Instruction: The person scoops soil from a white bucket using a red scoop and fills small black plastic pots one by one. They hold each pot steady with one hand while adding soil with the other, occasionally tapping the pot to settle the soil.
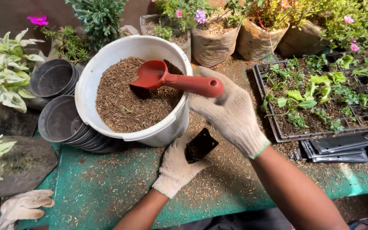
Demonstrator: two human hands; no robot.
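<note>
Gripping the red scoop by its handle, my right hand was closed around it, blade resting in the husk-filled white bucket at upper centre. My left hand, fingers curled, pinched a small black grow bag just below the bucket. I judged the bag's mouth needed holding wider and nearer the rim to limit spillage.

Daylight is falling across a green bench (strewn with husks), while potted flowering plants are crowding a dark wall along its far edge
</note>
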